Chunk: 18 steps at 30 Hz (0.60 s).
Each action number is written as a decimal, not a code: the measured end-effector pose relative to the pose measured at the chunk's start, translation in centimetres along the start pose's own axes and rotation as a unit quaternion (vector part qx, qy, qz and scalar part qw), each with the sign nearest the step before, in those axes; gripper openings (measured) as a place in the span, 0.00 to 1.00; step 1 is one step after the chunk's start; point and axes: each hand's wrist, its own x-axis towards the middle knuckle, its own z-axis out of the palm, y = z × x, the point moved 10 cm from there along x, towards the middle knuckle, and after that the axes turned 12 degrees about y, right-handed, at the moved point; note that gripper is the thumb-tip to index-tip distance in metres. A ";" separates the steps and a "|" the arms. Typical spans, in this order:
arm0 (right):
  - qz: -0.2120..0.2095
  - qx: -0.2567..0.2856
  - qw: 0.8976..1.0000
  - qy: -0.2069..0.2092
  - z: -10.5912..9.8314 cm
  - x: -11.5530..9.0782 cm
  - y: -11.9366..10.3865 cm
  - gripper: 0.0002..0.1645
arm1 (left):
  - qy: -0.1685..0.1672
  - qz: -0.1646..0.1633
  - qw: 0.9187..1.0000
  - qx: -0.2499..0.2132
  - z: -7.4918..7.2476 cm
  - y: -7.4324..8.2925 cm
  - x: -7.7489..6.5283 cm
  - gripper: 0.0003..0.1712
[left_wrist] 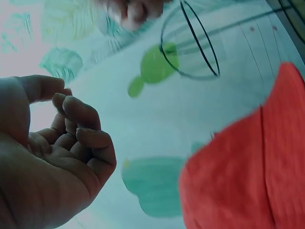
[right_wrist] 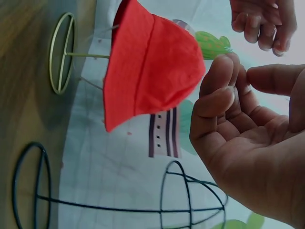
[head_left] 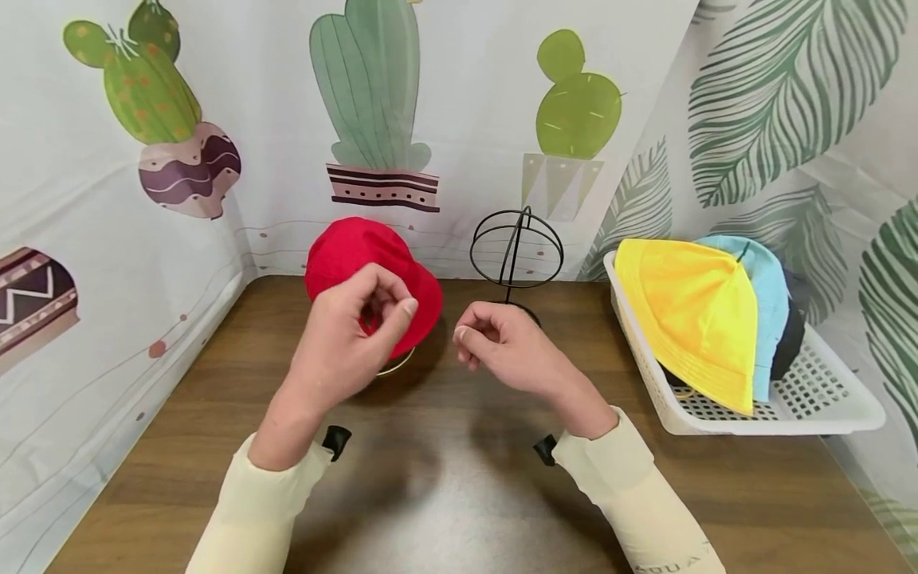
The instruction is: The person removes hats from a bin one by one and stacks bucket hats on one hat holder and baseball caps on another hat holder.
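Observation:
A red bucket hat point(head_left: 351, 243) sits on a gold wire stand, whose ring base point(right_wrist: 51, 59) shows in the right wrist view. My left hand point(head_left: 337, 343) is held up in front of this hat, overlapping it in the head view, with its fingers loosely bent and nothing in them. To the right, my right hand point(head_left: 512, 347) hovers above the table with relaxed, bent fingers, also holding nothing. Just behind it stands a bare black wire hat stand point(head_left: 511, 259), topped by a domed frame. The right wrist view shows the hat apart from my right hand point(right_wrist: 238, 129).
On the right, a white plastic basket point(head_left: 832, 387) holds a yellow bucket hat point(head_left: 688, 311), a light blue hat point(head_left: 766, 299) and dark items partly hidden behind them. The wooden table point(head_left: 459, 510) meets a cloth backdrop printed with cacti and leaves at the back and sides.

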 end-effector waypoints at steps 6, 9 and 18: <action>-0.006 0.019 0.999 0.032 -2.6 -0.5 -1.0 0.08 | -0.032 0.053 0.998 -0.001 2.5 2.8 -1.4 0.08; -0.021 0.034 0.998 0.054 -4.1 -0.8 -2.0 0.07 | -0.051 0.062 0.997 -0.013 3.7 3.4 -2.1 0.08; -0.119 0.063 0.977 0.166 -10.4 -2.4 -4.7 0.06 | -0.092 0.063 0.994 -0.024 7.0 3.4 -3.5 0.08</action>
